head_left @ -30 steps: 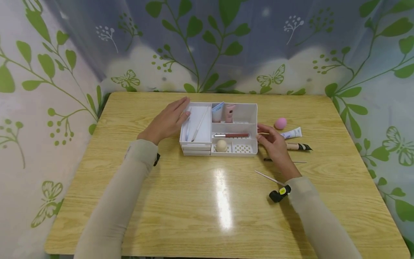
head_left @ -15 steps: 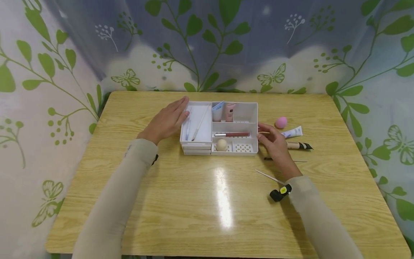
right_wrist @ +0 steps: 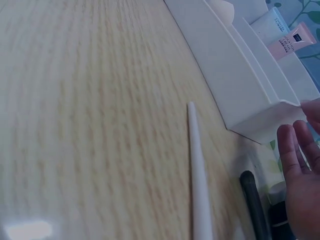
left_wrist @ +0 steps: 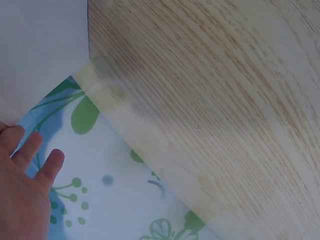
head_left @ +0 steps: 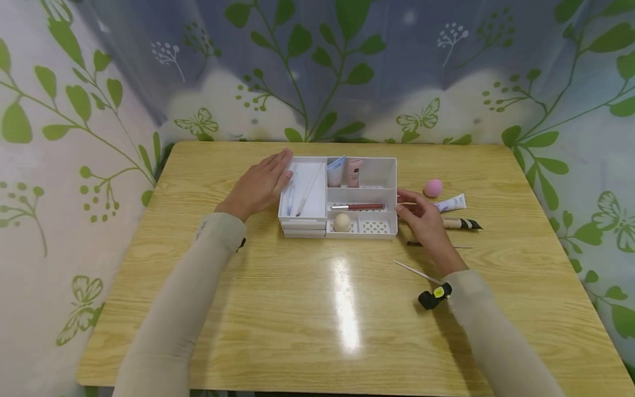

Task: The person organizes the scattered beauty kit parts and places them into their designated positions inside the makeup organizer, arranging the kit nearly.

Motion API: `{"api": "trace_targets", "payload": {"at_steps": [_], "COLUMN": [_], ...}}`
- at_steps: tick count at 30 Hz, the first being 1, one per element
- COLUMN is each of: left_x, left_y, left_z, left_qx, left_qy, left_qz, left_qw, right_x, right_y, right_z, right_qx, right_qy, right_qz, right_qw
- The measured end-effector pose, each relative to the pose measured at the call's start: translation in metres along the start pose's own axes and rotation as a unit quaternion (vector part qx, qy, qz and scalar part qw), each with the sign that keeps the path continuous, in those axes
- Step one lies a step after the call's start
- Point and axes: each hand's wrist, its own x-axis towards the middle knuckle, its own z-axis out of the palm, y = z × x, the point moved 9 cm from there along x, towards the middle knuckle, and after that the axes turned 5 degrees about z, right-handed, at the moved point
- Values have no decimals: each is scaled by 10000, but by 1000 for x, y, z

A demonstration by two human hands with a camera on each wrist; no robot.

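A white desktop organizer (head_left: 362, 235) stands on the wooden table between both hands. My left hand (head_left: 260, 184) rests along its left side near the back corner, fingers extended. At the right wall, my right hand (head_left: 424, 223) touches the organizer with its fingertips; the right wrist view shows its thumb at the rim. Two slim brushes lie in the left tray, one a white brush (head_left: 308, 190). The right compartments hold a blue tube (head_left: 335, 173), a pink tube (head_left: 354, 173), a dark red makeup brush (head_left: 366, 207) and a cream makeup sponge (head_left: 342, 223).
Right of the organizer lie a pink makeup sponge (head_left: 433, 188), a white tube (head_left: 451, 203) and a beige tube with a black cap (head_left: 468, 224). A thin dark-tipped brush (head_left: 413, 243) and a white stick (head_left: 414, 270) lie nearer. Patterned cloth (head_left: 347, 105) hangs behind the table.
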Motion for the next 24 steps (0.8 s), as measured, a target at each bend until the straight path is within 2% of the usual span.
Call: {"api": "trace_targets", "payload": {"at_steps": [14,24], "left_x": [-2,-3], "left_y": [0,0], "left_z": [-2,-2], "left_qx": [25,-43], "left_qy": [27,49], "left_qz": [-40,-60], "left_qw": [10000,10000], "right_x": [-12,-25], "right_y": [-12,-12], "right_z": [-29,-47], "right_qx": [-196,-1003], "right_qy": [95,-2], "right_qz": [-234,-299], "right_qw": [9995,9945]}}
